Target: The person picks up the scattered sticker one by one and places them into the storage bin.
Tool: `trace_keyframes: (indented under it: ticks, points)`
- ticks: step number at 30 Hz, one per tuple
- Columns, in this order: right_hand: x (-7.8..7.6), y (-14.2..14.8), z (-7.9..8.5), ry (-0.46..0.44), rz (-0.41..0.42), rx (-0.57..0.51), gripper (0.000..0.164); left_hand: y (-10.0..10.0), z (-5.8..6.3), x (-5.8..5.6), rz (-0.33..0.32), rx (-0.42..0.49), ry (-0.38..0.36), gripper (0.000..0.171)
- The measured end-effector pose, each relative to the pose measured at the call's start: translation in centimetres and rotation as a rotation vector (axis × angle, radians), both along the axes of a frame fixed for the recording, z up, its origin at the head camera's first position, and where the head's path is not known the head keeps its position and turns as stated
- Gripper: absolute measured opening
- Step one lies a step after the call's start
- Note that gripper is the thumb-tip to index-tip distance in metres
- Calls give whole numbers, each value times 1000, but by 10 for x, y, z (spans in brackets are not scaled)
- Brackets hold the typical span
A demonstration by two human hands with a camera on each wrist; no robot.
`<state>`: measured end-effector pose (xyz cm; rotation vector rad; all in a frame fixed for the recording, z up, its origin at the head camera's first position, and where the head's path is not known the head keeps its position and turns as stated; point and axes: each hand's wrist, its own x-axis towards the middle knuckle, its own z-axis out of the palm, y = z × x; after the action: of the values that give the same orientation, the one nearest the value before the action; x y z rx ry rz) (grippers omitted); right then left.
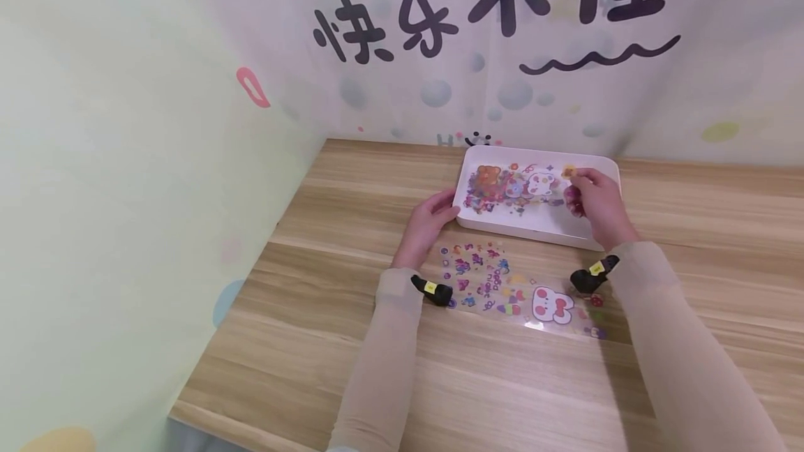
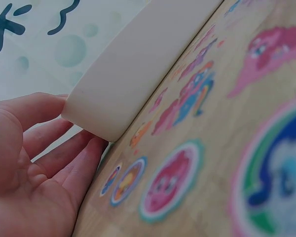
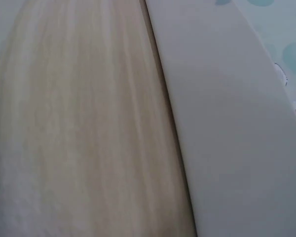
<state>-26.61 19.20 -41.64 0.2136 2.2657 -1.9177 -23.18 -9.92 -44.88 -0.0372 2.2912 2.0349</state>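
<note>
A shallow white tray (image 1: 534, 230) lies on the wooden table with a spread of colourful stickers inside, among them an orange bear sticker (image 1: 488, 175) and a white animal-face sticker (image 1: 540, 185). At the tray's near left corner my left hand (image 1: 428, 224) holds the edge, its thumb at the rim and the fingers against the outer wall, as the left wrist view shows. Over the tray's right side, my right hand (image 1: 599, 202) pinches a small yellow-orange sticker (image 1: 568, 171) between thumb and fingertips. The right wrist view shows mostly the tray's outer wall (image 3: 222, 98).
Clear sticker sheets lie in front of the tray: one with small pony stickers (image 1: 463, 284), another with a white rabbit sticker (image 1: 553, 305). A printed curtain (image 1: 402, 103) hangs behind the table (image 1: 339, 229) and along its left. Black wrist cameras sit at both cuffs.
</note>
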Motion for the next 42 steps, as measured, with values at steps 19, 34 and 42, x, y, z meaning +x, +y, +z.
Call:
trace_keyframes:
  ticks: [19, 34, 42]
  points:
    - [-5, -1, -8, 5, 132, 274, 54, 0, -1, 0, -8, 9, 0, 41]
    - [-5, 0, -11, -51, 113, 259, 65, 0, 26, 14, -42, 7, -48, 44]
    - [-3, -2, -8, -64, 106, 323, 57, 0, 25, 13, -40, 3, -50, 44]
